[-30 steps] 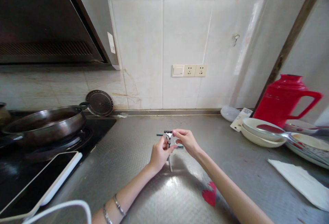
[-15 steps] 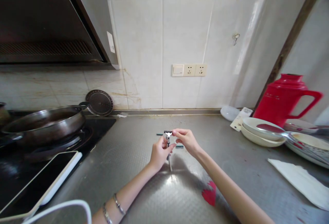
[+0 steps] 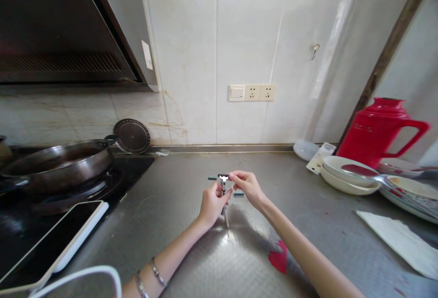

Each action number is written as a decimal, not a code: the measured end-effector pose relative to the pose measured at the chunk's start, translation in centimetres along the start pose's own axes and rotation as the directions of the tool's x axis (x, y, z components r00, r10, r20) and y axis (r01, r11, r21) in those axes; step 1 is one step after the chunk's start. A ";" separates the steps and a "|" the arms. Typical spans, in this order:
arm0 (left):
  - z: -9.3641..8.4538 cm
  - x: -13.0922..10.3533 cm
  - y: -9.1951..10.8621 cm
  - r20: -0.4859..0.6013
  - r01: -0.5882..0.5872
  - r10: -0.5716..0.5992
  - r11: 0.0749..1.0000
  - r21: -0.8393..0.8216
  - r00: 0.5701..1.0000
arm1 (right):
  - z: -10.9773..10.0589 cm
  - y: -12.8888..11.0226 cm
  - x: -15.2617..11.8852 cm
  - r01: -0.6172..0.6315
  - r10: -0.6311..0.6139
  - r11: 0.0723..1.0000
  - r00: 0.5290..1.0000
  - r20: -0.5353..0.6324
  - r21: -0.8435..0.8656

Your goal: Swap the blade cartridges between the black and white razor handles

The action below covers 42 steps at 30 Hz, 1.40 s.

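Above the steel counter, my left hand (image 3: 212, 201) is closed round the handle of a razor (image 3: 224, 186), held upright with its head on top. The razor has a silver neck, a dark crosswise head and a pale lower end. My right hand (image 3: 249, 187) pinches the right end of that head between thumb and fingertips. On the counter behind my left hand lies a narrow dark green strip (image 3: 212, 178), perhaps a blade cartridge. A similar dark strip (image 3: 238, 194) lies under my right hand.
A steel pan (image 3: 58, 163) sits on the stove at left, with a phone (image 3: 58, 243) and white cable (image 3: 92, 269) nearer me. At right are stacked bowls (image 3: 349, 184), a red thermos jug (image 3: 374, 129), a white card (image 3: 320, 158) and a folded paper (image 3: 397, 238).
Both hands keep the same grip on the razor, in almost the same place. Only a very slight shift of the view shows.
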<state>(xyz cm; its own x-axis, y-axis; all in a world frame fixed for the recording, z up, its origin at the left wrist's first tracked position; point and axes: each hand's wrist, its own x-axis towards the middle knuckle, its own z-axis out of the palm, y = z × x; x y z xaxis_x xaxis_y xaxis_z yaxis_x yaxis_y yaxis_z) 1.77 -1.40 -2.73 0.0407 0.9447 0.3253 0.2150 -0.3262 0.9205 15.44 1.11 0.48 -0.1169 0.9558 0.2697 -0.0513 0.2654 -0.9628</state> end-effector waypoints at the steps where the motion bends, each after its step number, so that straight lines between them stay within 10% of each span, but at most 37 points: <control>1: 0.0 0.0 0.0 -0.001 -0.005 0.005 1.000 0.004 1.000 | 0.0 0.0 0.0 0.000 0.000 1.000 1.000 -0.001 -0.003; 30: -0.6 1.6 -0.8 -0.011 0.064 -0.068 0.975 -0.215 0.998 | 0.2 0.7 -0.1 -0.017 0.016 0.999 1.000 -0.007 -0.039; 42: -2.4 3.4 -0.3 0.047 0.147 -0.143 0.859 -0.490 0.989 | 0.7 2.6 -0.8 0.085 -0.025 0.880 0.991 0.133 -0.467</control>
<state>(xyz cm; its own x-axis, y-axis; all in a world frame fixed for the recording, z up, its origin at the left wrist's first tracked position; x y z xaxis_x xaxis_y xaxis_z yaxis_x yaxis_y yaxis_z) -0.46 1.87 -1.41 0.0556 0.9821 0.1801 -0.2877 -0.1570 0.9448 14.69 0.98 -2.18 -0.2467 0.9236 0.2934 0.4086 0.3737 -0.8327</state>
